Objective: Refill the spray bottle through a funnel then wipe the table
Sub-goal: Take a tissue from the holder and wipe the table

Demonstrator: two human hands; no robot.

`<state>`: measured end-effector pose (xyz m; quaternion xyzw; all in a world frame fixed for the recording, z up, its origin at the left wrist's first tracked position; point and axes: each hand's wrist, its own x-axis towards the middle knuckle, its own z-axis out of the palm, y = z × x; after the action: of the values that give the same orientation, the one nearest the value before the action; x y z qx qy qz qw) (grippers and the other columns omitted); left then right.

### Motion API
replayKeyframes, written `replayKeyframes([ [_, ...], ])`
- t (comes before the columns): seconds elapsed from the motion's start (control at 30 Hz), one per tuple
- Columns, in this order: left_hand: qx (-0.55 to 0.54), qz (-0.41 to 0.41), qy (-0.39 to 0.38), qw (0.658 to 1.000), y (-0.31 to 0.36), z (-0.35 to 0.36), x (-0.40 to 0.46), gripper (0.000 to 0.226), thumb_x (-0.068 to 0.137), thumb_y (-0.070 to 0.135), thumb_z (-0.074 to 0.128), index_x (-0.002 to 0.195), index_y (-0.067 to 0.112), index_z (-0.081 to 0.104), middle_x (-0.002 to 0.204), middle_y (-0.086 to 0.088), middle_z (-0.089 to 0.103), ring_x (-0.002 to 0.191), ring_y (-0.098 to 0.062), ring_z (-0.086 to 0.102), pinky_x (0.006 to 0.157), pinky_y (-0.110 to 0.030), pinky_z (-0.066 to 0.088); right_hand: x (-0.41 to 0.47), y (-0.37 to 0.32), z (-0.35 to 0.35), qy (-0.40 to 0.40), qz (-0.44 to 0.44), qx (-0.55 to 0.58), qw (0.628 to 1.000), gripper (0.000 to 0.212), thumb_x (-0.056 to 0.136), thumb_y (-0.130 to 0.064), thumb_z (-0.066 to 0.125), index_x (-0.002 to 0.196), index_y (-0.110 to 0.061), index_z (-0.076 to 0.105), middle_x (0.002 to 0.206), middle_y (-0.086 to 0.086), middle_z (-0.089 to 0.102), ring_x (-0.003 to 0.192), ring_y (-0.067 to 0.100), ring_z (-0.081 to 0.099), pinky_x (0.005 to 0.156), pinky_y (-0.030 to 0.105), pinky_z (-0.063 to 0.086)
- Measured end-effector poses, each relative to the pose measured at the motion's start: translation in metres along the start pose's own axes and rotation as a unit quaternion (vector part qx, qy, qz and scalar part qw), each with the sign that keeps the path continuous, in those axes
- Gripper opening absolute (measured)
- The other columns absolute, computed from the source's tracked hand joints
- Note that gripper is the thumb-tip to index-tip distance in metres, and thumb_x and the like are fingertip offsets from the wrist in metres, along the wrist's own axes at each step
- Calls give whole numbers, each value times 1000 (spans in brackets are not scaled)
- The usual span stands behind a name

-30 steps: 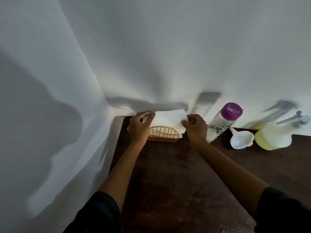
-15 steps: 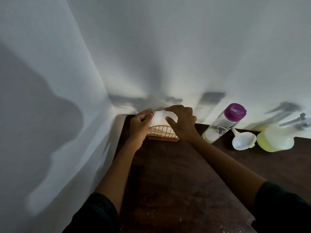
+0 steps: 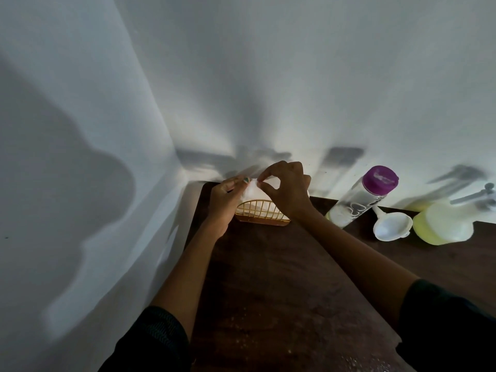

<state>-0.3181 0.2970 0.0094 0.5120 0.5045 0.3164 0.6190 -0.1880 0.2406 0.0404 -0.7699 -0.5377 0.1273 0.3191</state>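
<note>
Head view: both hands at the far left corner of the bench [image 3: 268, 277], over the yellow wire holder [image 3: 261, 214]. Left hand [image 3: 226, 200] and right hand [image 3: 288, 193] each pinch the top edge of a white napkin [image 3: 252, 189], probably separating one sheet for wiping. Spray bottle [image 3: 442, 224], funnel [image 3: 391, 228] and purple-capped bottle [image 3: 362, 198] stand apart at right, against the wall, clear of the wiping area.

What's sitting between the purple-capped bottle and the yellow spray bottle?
In the head view, a white funnel lies on the table between the purple-capped bottle and the yellow spray bottle.
</note>
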Motion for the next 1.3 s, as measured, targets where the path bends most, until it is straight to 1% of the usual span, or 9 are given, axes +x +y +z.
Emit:
replayKeyframes([
  [0.2, 27, -3, 13, 1000, 2, 1, 0, 33, 89, 30, 60, 118, 13, 63, 106, 1, 66, 89, -10, 64, 59, -16, 52, -7, -3, -4, 23, -25, 1, 999, 3, 81, -25, 69, 83, -25, 68, 96, -13, 62, 109, 17, 41, 77, 30, 18],
  [0.33, 28, -10, 18, 999, -1, 1, 2, 33, 89, 32, 61, 114, 13, 65, 97, 1, 68, 90, -16, 65, 71, -31, 53, -12, 0, -8, 41, -37, 8, 998, 4, 80, -22, 70, 82, -24, 68, 94, -10, 63, 104, 16, 43, 77, 31, 22],
  [0.47, 45, -9, 23, 999, -5, 2, 3, 29, 87, 38, 61, 107, 18, 68, 96, 1, 69, 94, -18, 65, 87, -42, 52, -10, 6, -7, 54, -41, 43, 997, 5, 79, -17, 70, 80, -18, 66, 81, -2, 59, 81, 15, 51, 72, 33, 39],
  [0.57, 45, -4, 26, 999, -4, 4, 2, 31, 88, 35, 61, 111, 15, 67, 96, 0, 68, 92, -17, 64, 82, -38, 52, -4, 3, -7, 39, -23, 49, 998, 5, 81, -15, 69, 80, -16, 63, 68, -8, 51, 67, 11, 48, 65, 27, 38],
  [0.73, 38, 15, 17, 999, -3, 3, 1, 24, 87, 30, 64, 106, 17, 68, 100, -1, 69, 91, -17, 65, 77, -34, 53, 0, 1, -6, -6, -43, 11, 999, 9, 82, -21, 68, 87, -17, 61, 81, -11, 62, 86, 14, 56, 81, 38, 42],
  [0.87, 33, 28, 12, 999, 0, 3, 1, 24, 86, 24, 65, 107, 13, 68, 108, -3, 68, 97, -13, 62, 79, -27, 52, -3, 0, -4, -73, -29, -61, 995, 25, 82, -40, 66, 103, -27, 66, 114, -8, 61, 116, 18, 40, 87, 34, 23],
  [1.07, 43, 29, 4, 999, -2, 2, 1, 7, 81, 26, 70, 87, 30, 71, 104, 1, 70, 102, -21, 63, 92, -50, 51, -6, 1, 0, -51, -53, -95, 993, 14, 78, -39, 71, 90, -33, 69, 111, -8, 56, 112, 19, 40, 80, 33, 20],
  [1.17, 80, 30, 11, 996, -5, 1, 4, 22, 83, 25, 65, 74, 44, 71, 98, 11, 71, 101, -19, 63, 94, -56, 45, -6, 0, 1, -14, -74, -80, 994, 3, 78, -32, 72, 80, -31, 70, 103, -9, 59, 106, 20, 44, 78, 32, 19],
  [1.3, 107, 43, 23, 993, -7, 1, 5, 14, 81, 28, 61, 78, 37, 71, 95, 11, 71, 98, -18, 64, 93, -55, 46, -10, -1, 0, 18, -100, -65, 993, 4, 74, -26, 75, 76, -28, 71, 98, -6, 62, 101, 23, 47, 76, 34, 21],
])
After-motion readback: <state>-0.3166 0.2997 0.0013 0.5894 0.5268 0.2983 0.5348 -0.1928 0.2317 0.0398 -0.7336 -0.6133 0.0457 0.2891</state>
